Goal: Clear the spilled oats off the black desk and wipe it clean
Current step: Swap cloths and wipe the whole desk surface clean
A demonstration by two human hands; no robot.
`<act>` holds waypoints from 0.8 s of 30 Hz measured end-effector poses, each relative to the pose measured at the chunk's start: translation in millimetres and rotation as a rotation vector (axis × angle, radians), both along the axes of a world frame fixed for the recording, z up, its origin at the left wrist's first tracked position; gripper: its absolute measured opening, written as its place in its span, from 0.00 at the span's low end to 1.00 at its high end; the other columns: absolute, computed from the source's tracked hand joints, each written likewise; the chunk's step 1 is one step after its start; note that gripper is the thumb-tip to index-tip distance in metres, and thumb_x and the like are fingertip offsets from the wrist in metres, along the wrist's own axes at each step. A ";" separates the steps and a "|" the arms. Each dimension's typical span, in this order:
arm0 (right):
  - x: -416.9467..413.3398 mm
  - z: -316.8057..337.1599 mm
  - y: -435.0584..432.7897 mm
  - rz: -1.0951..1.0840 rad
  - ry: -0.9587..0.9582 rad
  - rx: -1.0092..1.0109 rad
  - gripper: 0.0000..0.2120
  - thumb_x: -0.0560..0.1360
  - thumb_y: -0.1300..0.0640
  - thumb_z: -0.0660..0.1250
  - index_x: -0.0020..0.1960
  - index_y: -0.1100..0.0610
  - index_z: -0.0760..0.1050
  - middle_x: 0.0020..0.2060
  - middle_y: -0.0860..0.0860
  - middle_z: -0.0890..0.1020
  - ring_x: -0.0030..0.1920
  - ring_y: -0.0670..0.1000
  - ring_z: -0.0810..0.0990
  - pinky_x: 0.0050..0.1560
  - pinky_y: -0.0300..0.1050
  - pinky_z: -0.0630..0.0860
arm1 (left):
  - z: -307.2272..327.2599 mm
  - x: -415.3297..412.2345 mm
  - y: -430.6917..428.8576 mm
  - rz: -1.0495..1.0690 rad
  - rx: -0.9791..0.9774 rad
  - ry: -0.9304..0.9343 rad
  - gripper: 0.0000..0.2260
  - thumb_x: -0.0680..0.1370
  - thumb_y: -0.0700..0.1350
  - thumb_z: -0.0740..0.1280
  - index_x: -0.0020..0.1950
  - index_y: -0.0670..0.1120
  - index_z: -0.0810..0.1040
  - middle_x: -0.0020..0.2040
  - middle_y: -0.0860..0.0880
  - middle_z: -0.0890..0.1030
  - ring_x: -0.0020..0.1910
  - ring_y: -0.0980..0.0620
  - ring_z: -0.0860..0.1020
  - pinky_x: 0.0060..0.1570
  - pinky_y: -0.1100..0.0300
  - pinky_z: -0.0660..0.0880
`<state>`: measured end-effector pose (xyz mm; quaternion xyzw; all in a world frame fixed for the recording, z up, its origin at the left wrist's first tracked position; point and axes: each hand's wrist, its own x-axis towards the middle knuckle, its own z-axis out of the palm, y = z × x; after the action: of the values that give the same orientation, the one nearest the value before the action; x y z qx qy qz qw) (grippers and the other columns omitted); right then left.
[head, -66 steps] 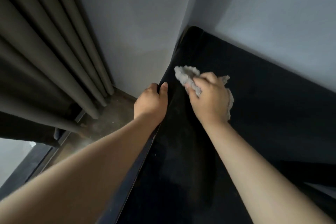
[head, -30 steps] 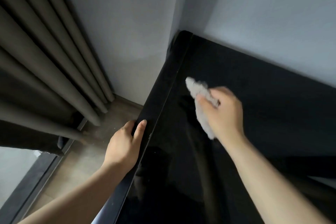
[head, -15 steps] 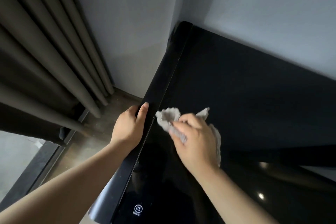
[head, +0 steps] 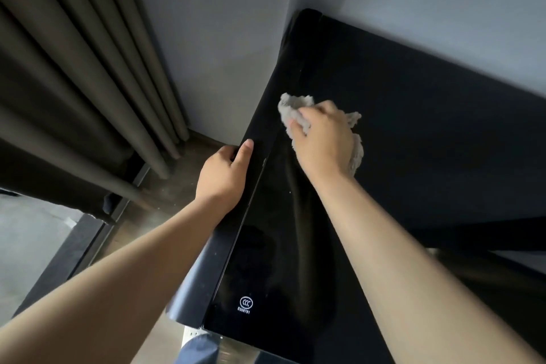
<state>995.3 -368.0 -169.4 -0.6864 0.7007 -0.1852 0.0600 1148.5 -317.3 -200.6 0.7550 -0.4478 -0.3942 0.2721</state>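
Note:
The black desk (head: 428, 133) has a glossy top and fills the right half of the view, its left edge running diagonally. My right hand (head: 323, 143) presses a crumpled grey cloth (head: 291, 108) flat on the desk top near that left edge. My left hand (head: 224, 174) grips the rounded left edge of the desk, thumb on top. A few tiny pale specks dot the surface near the edge; no oats can be made out clearly.
Dark grey curtains (head: 76, 77) hang at the left over a wooden floor strip (head: 165, 195). Grey walls (head: 224, 23) meet in a corner behind the desk. A small white printed mark (head: 245, 303) sits near the desk's front corner.
My right hand has slid the cloth away from me along the left edge toward the far corner. My left hand stays on the desk edge.

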 end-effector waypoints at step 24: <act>12.6 3.7 136.3 0.136 -0.053 -0.004 0.07 0.72 0.52 0.71 0.49 0.50 0.83 0.46 0.43 0.78 0.43 0.47 0.76 0.40 0.41 0.65 | 9.2 24.4 87.6 -0.023 0.047 0.138 0.15 0.79 0.60 0.57 0.46 0.50 0.76 0.40 0.57 0.78 0.42 0.58 0.76 0.40 0.63 0.68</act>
<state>1007.9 -231.8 -165.8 -0.7274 0.6503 -0.2000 0.0895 1172.9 -229.7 -191.4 0.7269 -0.4274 -0.4588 0.2801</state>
